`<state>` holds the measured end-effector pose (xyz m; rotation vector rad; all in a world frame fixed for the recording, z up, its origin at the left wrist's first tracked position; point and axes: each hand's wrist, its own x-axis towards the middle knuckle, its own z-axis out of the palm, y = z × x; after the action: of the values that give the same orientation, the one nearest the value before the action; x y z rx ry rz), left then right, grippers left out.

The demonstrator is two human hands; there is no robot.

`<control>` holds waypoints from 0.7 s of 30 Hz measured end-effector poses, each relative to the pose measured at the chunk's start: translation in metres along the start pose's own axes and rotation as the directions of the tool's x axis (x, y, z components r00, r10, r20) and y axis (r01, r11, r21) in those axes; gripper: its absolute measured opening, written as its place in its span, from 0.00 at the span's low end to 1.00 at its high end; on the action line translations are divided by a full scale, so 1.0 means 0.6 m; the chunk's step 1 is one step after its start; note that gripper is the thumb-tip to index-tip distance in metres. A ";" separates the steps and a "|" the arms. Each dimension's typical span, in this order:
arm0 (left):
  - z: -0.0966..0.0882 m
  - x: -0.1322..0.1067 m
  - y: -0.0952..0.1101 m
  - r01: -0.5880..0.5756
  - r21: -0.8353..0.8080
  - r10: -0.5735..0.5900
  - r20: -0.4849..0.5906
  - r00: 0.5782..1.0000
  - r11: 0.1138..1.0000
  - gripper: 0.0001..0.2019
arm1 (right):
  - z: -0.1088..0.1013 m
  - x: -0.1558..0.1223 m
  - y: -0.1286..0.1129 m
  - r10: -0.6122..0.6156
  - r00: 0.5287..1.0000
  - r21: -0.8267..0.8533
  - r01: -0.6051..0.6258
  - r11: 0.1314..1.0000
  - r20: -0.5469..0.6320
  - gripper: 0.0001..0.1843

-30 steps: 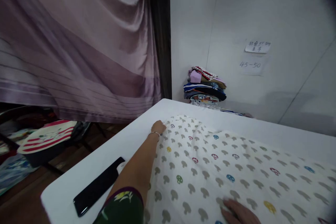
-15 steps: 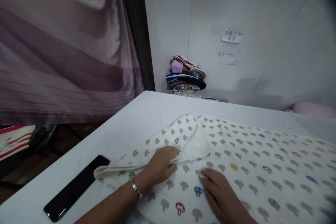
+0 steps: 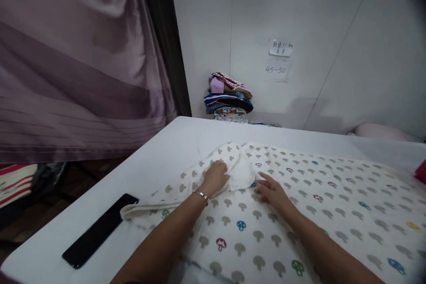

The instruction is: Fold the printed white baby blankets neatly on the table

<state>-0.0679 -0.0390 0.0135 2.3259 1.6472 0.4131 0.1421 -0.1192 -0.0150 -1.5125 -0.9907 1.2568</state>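
A white cotton cloth [image 3: 319, 211] printed with grey and coloured mushrooms lies spread over the table. Its left part is folded back, and a plain white underside shows at the turned corner [image 3: 242, 173]. My left hand [image 3: 214, 178], with a silver bracelet at the wrist, has its fingers curled on the folded layer; the fingertips are partly hidden. To the right of that corner, my right hand [image 3: 271, 191] rests on the cloth with its fingers apart, holding nothing.
A black phone-like slab [image 3: 100, 230] lies on the white table [image 3: 159, 155] at left. Folded fabrics [image 3: 229, 97] are stacked by the wall, under paper notes [image 3: 281, 48]. A mauve curtain [image 3: 76, 62] hangs at left. Something red [image 3: 421, 171] shows at the right edge.
Both hands have moved farther away across the cloth, the left up along the fold and the right up beside the turned corner. The view has shifted slightly to the right.
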 end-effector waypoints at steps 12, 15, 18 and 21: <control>-0.043 0.024 -0.082 0.297 -0.445 -0.373 -0.091 0.923 0.845 0.10 | 0.045 0.068 0.016 -0.018 0.994 0.218 -0.006 0.976 0.107 0.40; -0.039 0.025 -0.071 0.225 -0.360 -0.294 -0.149 0.944 0.905 0.13 | 0.040 0.070 0.024 -0.047 0.987 0.209 0.014 0.978 0.151 0.41; -0.034 0.034 -0.055 0.278 -0.226 -0.315 -0.146 0.938 0.934 0.21 | 0.039 0.070 0.022 -0.063 0.984 0.197 0.030 0.980 0.164 0.43; -0.031 0.050 -0.049 0.439 -0.125 -0.451 -0.097 0.887 0.890 0.29 | 0.039 0.067 0.016 -0.056 0.985 0.194 0.024 0.981 0.161 0.45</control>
<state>-0.0910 -0.0001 0.0222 1.8003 2.0940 0.5290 0.1255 -0.0800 -0.0362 -1.2499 -0.9711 1.4244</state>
